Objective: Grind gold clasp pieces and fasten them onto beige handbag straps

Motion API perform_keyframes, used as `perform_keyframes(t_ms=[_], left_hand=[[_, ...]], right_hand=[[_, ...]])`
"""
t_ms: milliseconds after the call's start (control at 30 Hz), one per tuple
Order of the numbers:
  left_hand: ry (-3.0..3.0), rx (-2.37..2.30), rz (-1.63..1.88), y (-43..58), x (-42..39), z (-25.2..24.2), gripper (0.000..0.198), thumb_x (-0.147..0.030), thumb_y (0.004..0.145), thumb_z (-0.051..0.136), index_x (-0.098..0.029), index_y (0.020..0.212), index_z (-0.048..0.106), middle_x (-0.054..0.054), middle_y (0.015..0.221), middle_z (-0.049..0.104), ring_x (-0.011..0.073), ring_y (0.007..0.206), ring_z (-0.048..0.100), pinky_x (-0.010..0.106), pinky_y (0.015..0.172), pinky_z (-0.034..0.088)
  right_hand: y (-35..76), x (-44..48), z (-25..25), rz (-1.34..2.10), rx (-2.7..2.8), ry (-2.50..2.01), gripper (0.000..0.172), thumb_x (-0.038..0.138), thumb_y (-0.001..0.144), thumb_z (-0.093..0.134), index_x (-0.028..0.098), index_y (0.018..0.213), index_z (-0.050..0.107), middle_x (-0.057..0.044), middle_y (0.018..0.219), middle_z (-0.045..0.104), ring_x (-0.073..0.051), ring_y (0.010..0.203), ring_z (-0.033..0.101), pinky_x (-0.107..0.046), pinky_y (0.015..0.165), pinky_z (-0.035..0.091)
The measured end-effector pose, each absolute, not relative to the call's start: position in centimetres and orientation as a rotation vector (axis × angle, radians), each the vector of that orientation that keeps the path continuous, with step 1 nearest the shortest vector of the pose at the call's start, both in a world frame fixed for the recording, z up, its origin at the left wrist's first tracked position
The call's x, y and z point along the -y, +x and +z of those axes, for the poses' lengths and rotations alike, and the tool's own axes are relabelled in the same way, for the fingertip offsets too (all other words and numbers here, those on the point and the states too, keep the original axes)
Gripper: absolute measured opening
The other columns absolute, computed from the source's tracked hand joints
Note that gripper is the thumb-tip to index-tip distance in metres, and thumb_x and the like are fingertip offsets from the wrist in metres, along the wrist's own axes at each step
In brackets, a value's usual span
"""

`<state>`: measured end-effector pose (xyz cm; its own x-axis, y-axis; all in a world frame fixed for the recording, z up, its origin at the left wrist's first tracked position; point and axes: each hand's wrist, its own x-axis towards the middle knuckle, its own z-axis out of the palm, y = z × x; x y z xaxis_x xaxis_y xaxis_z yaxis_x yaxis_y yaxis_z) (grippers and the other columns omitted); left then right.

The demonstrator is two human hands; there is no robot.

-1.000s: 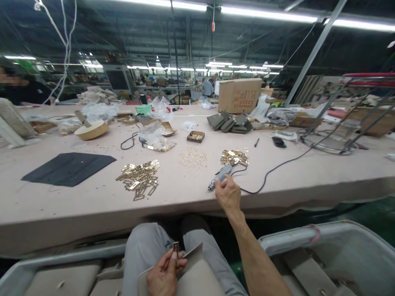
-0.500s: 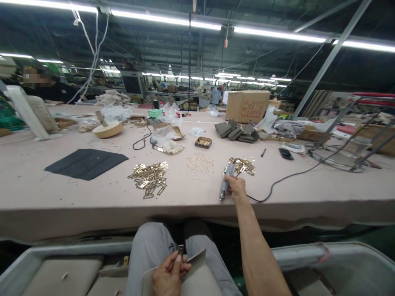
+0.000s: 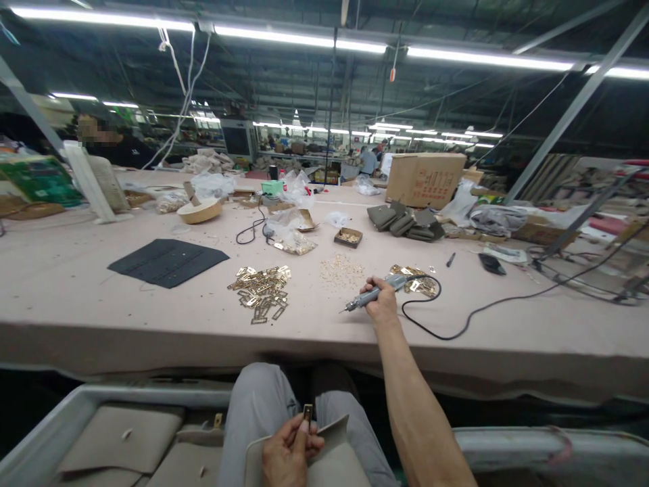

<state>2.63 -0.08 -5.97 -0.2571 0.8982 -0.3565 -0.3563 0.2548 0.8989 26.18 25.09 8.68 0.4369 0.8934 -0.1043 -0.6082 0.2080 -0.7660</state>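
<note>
My right hand is wrapped around a grey electric screwdriver above the table's front part. Its bit points left and slightly down, and a black cord trails from its back end. Low in front of my lap, my left hand pinches a small gold metal plate between thumb and fingers. Beneath that hand, a taupe flat piece like a bag panel rests on my legs, its flap raised. Whether the plate is attached to it is hidden by the fingers.
Gold rectangular frames lie heaped left of centre, more gold plates to the right. Tiny screw-like parts are scattered between. A black sheet lies left, a carton behind. Bins flank my legs. A co-worker is far left.
My right hand has swung the screwdriver from nearly upright to lying left-pointing, and its cord has looped. My left hand keeps its pinch on the plate. The view has shifted slightly left.
</note>
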Motion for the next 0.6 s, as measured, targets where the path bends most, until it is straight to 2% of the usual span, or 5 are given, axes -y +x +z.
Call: perform_keyframes(t_ms=[133,333,600], left_hand=[[0.56,-1.344,1.357,2.8,0.1,-5.8,0.074,-0.07,0.048,0.09,-0.01,0.088,0.077,0.016,0.072,0.079,0.0267,0.054,0.074,0.034,0.053,0.063],[0.593,-1.345,1.323,2.6,-0.3,-6.5,0.074,-0.071,0.05,0.089,-0.01,0.089,0.078,0.016,0.073,0.079,0.0262,0.056,0.074,0.034,0.053,0.062],[0.612,-1.353,1.334,2.7,-0.2,-6.7,0.07,-0.07,0.056,0.088,-0.01,0.09,0.078,0.016,0.074,0.079,0.0252,0.056,0.074,0.032,0.051,0.061]], right_hand=[[24.1,-27.0,8.9,1.044,0.269,-0.803,0.022,0.018,0.078,0.065,0.021,0.082,0.044,0.006,0.07,0.052,-0.007,0.05,0.048,-0.021,0.053,0.053],[21.0,-27.9,7.7,1.02,0.208,-0.786,0.026,0.021,0.075,0.066,0.022,0.082,0.041,0.006,0.069,0.053,-0.009,0.049,0.049,-0.024,0.051,0.054],[18.1,-28.8,5.9,0.957,0.161,-0.84,0.029,0.024,0.076,0.068,0.024,0.081,0.039,0.005,0.066,0.052,-0.01,0.05,0.05,-0.023,0.045,0.05]])
